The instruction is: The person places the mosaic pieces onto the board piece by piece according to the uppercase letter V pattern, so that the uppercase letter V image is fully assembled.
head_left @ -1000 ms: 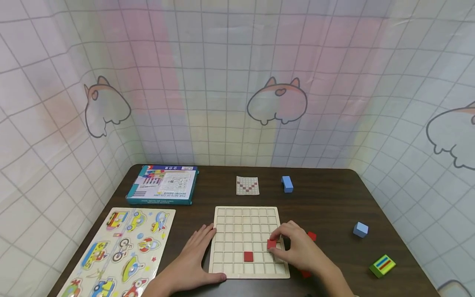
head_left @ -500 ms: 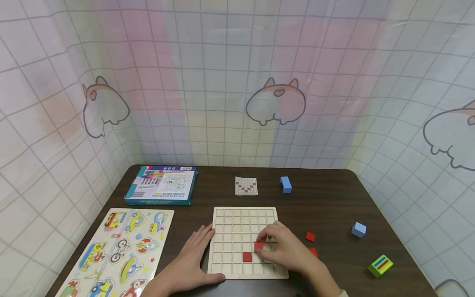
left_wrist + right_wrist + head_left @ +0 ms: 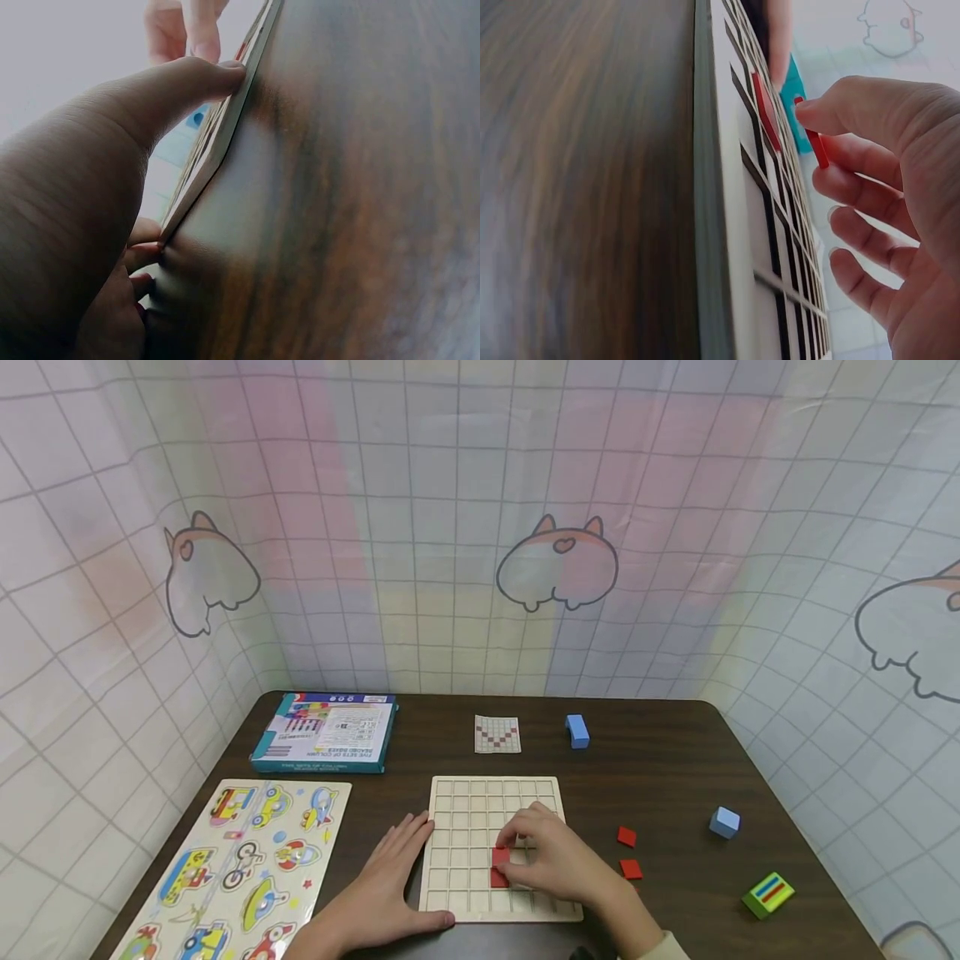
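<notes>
Right hand (image 3: pixel 558 864) pinches a small red square tile (image 3: pixel 500 857) over the pale wooden grid board (image 3: pixel 495 793), directly at 12 o'clock from the seated red tile (image 3: pixel 498 878). My left hand (image 3: pixel 390 877) lies flat, bracing the board's 9 o'clock edge.

Head high; wrists graze board (image 3: pixel 495 847), perhaps.

L hand (image 3: pixel 390 877) lies flat, palm down, fingers straight and pointing fwd, thumb (image 3: pixel 180 82) stretched out to the right. R hand (image 3: pixel 558 860) reaches in from lower right, wrist raised, thumb and forefinger pinched together at the tips, other fingers (image 3: pixel 862 232) loosely curled below.
</notes>
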`<control>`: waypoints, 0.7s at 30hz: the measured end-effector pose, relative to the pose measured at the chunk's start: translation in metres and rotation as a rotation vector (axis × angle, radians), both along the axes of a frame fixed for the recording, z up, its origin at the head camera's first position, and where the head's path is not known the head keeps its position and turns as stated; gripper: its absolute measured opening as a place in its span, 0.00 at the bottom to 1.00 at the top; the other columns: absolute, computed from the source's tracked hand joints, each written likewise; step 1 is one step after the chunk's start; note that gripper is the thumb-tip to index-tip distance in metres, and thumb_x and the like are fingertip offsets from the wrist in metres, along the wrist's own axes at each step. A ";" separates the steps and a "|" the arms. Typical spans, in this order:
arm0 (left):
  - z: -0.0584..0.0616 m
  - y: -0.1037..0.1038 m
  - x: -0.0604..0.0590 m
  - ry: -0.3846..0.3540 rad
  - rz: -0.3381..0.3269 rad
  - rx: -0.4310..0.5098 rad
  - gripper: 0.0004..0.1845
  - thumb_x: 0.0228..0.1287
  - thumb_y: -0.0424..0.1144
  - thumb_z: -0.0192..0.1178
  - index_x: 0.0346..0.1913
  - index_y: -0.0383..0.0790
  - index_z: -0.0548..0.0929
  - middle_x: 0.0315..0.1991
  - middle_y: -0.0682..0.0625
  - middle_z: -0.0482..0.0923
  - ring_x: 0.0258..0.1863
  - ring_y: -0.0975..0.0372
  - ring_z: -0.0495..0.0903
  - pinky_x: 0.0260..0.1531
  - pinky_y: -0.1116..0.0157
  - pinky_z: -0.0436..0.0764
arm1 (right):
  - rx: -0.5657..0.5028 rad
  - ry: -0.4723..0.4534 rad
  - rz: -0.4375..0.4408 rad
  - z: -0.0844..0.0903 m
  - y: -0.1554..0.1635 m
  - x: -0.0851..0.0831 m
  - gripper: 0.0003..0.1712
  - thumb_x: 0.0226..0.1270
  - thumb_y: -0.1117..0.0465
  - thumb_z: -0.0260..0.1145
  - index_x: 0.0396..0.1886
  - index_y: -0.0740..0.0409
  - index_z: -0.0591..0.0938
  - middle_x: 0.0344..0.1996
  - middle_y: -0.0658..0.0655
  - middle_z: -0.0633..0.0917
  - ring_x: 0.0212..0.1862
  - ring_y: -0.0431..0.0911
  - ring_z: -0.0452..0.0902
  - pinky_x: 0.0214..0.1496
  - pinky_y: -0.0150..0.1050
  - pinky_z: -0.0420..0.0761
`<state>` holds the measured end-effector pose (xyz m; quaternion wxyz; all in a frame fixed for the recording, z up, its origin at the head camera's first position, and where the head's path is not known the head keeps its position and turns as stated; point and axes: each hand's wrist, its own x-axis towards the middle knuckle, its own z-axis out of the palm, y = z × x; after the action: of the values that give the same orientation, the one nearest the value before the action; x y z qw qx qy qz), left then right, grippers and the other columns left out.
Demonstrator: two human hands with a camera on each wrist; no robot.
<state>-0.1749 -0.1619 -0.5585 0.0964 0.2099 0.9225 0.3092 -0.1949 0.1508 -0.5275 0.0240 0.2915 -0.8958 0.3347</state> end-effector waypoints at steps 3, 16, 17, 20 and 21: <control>0.000 -0.001 0.000 0.007 0.002 0.001 0.73 0.51 0.84 0.73 0.92 0.50 0.55 0.93 0.52 0.49 0.94 0.48 0.43 0.90 0.36 0.49 | -0.001 -0.015 0.006 0.000 -0.007 -0.002 0.09 0.64 0.57 0.83 0.40 0.41 0.91 0.39 0.41 0.88 0.47 0.44 0.76 0.50 0.32 0.79; -0.002 0.000 0.000 0.012 -0.005 -0.001 0.73 0.51 0.85 0.72 0.92 0.50 0.54 0.93 0.54 0.47 0.94 0.50 0.41 0.91 0.38 0.48 | 0.048 0.008 0.001 -0.003 -0.026 -0.007 0.11 0.61 0.55 0.84 0.42 0.42 0.91 0.40 0.41 0.88 0.45 0.39 0.73 0.49 0.32 0.77; -0.002 -0.001 0.000 0.014 -0.005 0.000 0.73 0.51 0.84 0.72 0.92 0.50 0.54 0.93 0.54 0.47 0.94 0.50 0.42 0.91 0.38 0.48 | 0.054 0.005 -0.004 -0.003 -0.026 -0.007 0.11 0.61 0.55 0.84 0.42 0.42 0.91 0.40 0.41 0.88 0.45 0.38 0.72 0.49 0.32 0.77; -0.003 -0.001 -0.001 0.022 -0.007 -0.002 0.73 0.51 0.84 0.73 0.92 0.50 0.54 0.93 0.53 0.47 0.94 0.50 0.42 0.91 0.38 0.49 | 0.063 -0.003 -0.012 -0.005 -0.029 -0.008 0.11 0.61 0.55 0.84 0.41 0.42 0.92 0.41 0.42 0.89 0.45 0.38 0.71 0.48 0.31 0.76; -0.003 -0.001 -0.001 0.022 -0.007 -0.003 0.73 0.51 0.84 0.73 0.92 0.50 0.54 0.93 0.54 0.47 0.94 0.50 0.42 0.91 0.38 0.49 | 0.065 -0.007 -0.012 -0.005 -0.029 -0.009 0.11 0.61 0.55 0.84 0.41 0.42 0.92 0.41 0.42 0.89 0.45 0.39 0.71 0.47 0.31 0.76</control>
<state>-0.1754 -0.1633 -0.5613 0.0876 0.2166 0.9232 0.3053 -0.2036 0.1215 -0.5325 0.0136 0.2854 -0.9080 0.3064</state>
